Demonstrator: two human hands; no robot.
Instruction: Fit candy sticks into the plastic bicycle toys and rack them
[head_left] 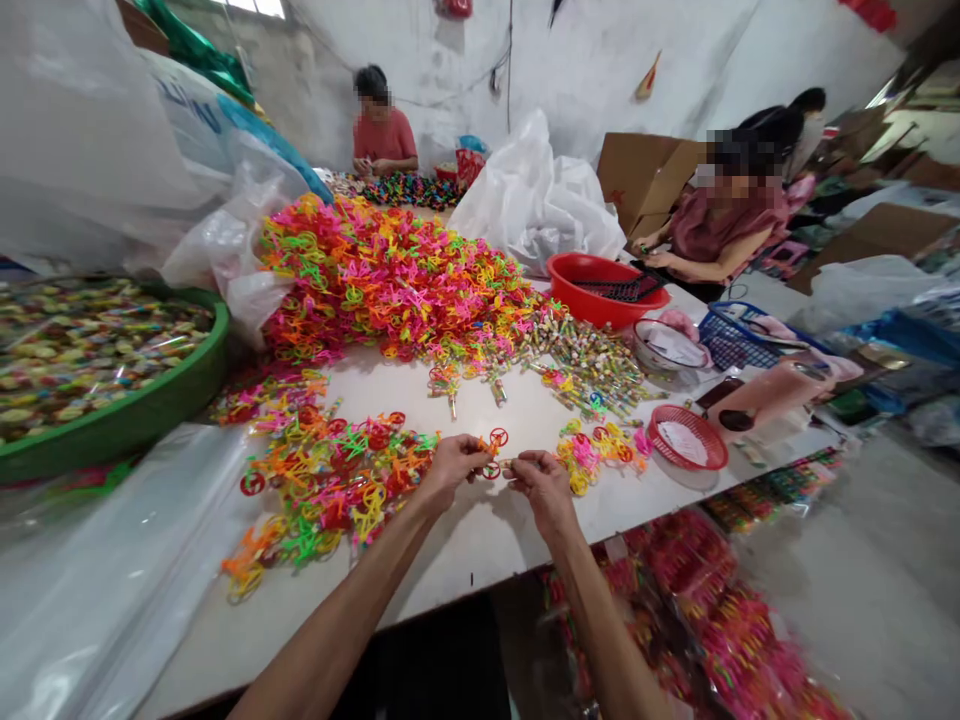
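My left hand [452, 468] pinches a small plastic toy bicycle [498, 438] with red wheels and an orange frame, just above the white table [457, 545]. Close to it, my right hand [544, 483] has thumb and fingers closed on the end of a small tube [507, 465], which meets the toy between both hands. Whether the two pieces are joined I cannot tell. Left of my hands spreads a pile of toy bicycles [337, 470] in orange, pink, red, green and yellow. A smaller cluster of toy bicycles [592, 455] lies right of my right hand.
A large heap of toys [397, 275] and many small tubes [592, 355] cover the table's back. At left stands a green tub [187, 370]; at right, a red basin [577, 275] and a pink basket [705, 462]. Two co-workers [386, 140] [720, 235] sit beyond.
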